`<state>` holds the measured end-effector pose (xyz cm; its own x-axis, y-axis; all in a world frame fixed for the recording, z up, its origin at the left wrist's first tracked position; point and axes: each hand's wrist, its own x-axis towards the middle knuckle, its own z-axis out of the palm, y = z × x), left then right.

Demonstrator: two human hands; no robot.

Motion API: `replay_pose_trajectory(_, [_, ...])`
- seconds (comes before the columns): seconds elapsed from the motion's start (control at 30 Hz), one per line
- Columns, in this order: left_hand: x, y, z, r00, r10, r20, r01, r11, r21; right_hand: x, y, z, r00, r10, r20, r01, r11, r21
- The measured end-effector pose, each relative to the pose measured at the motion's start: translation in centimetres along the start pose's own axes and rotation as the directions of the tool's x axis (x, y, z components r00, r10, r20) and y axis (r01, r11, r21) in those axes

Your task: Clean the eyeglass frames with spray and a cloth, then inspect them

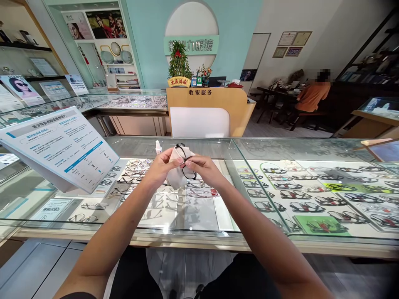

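The glass table [156,239] is a display case with a clear top and a pale wooden front edge. Beyond it, across a grey floor, stands a wooden reception desk [241,104] with a leafy potted plant [179,64] on top; behind that, a mint-green wall [145,25] carries a round white panel [191,18]. To the table's far right, a person in orange [312,97] sits at the back of the room below framed certificates [292,44].

On the table's left part stands a tilted folded sign [60,145]; near the middle of its far side is a small white bottle [158,147].

Inside the table, a glass divider [260,182] parts two bays. The left bay holds rows of spectacles on pale trays; the right bay holds more rows, mostly dark frames, with a green mat [321,225] under one group near the table's front.

Above the middle of the table, the black glasses [189,173] are held between both hands. The left hand [162,167] pinches a pale cloth [176,177] against them; the right hand [206,167] grips the frame, fingers drawn narrow.
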<state>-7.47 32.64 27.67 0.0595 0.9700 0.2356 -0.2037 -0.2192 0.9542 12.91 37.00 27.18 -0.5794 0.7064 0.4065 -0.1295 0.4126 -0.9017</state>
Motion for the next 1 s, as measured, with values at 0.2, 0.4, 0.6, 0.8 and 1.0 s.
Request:
replay_pose_trajectory(0.2, [-0.4,0.0,1.5,0.988,0.061,-0.139,-0.053,0.997,0.056,-0.1,-0.2,0.3,0.994,-0.041,0.097,0.049,0.995,-0.083])
replay_pose_trajectory(0.4, [-0.5,-0.2,1.6,0.962,0.148,-0.229,-0.127,0.986,0.105,-0.2,-0.3,0.8,0.992,-0.037,0.120,0.047,0.996,-0.080])
replay_pose_trajectory(0.6, [0.3,-0.2,-0.6,0.996,0.057,-0.063,-0.055,0.998,0.028,0.2,-0.2,0.0,0.998,0.057,-0.002,-0.057,0.994,0.095])
replay_pose_trajectory(0.8, [-0.4,0.3,0.8,0.996,0.079,-0.051,-0.077,0.996,0.036,0.0,-0.4,0.3,0.995,0.100,0.015,-0.101,0.989,0.104])
replay_pose_trajectory(1.0, [-0.9,1.0,2.2,0.968,0.153,-0.201,-0.134,0.986,0.104,-0.3,-1.0,1.4,0.994,0.076,0.078,-0.086,0.989,0.124])
